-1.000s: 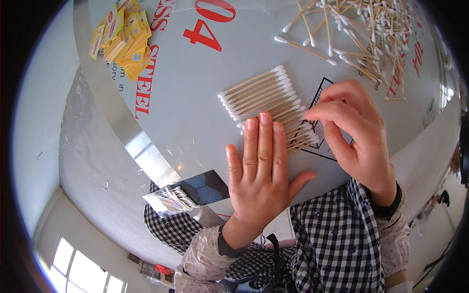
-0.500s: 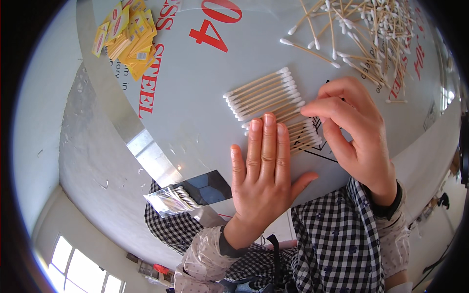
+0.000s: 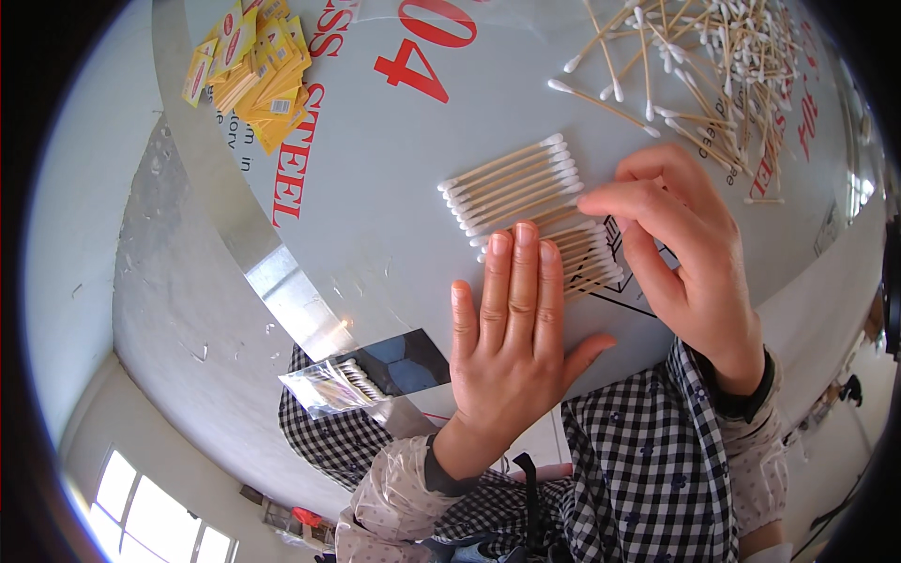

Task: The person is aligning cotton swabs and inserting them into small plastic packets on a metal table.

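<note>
Between the stack of yellow sachets (image 3: 251,70) at the far left and the neat row of cotton swabs (image 3: 514,184) lies a broad bare stretch of desk (image 3: 375,188), open to a hand coming from the left. The far right is crowded by a loose heap of swabs (image 3: 713,66), with strays reaching toward the row. The left hand (image 3: 511,338) lies flat just below the row, the right hand (image 3: 685,253) beside it, closing the near side. A clear bag of swabs (image 3: 328,385) sits at the near edge.
</note>
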The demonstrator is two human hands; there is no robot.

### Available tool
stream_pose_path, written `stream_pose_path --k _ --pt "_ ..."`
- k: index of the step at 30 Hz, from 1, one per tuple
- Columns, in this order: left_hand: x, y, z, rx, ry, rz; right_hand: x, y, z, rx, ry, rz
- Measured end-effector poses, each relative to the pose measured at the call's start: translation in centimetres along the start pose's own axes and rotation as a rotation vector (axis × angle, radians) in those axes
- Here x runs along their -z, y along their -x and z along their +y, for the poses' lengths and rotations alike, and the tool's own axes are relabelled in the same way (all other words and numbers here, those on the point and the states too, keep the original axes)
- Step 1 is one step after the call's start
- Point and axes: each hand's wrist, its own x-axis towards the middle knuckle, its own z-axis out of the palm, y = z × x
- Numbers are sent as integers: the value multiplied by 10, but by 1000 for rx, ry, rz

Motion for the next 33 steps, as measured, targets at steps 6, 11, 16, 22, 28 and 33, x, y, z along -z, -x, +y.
stream_pose_path --k 6,11,16,22,28,33 --pt "1 0 0 -3 -4 -6 -1 0 1 4 -20 -6" --pt "0 0 0 -5 7 7 0 -7 0 21 -11 7" --pt "0 4 -2 5 72 58 -2 -6 1 14 -18 -14" --pt "12 -10 -4 27 43 -5 1 -4 3 -5 -19 -24" --pt "4 -12 -4 -42 -109 -71 4 -4 7 37 -54 6" --pt "5 -18 5 17 -105 -23 23 3 13 10 -64 101"
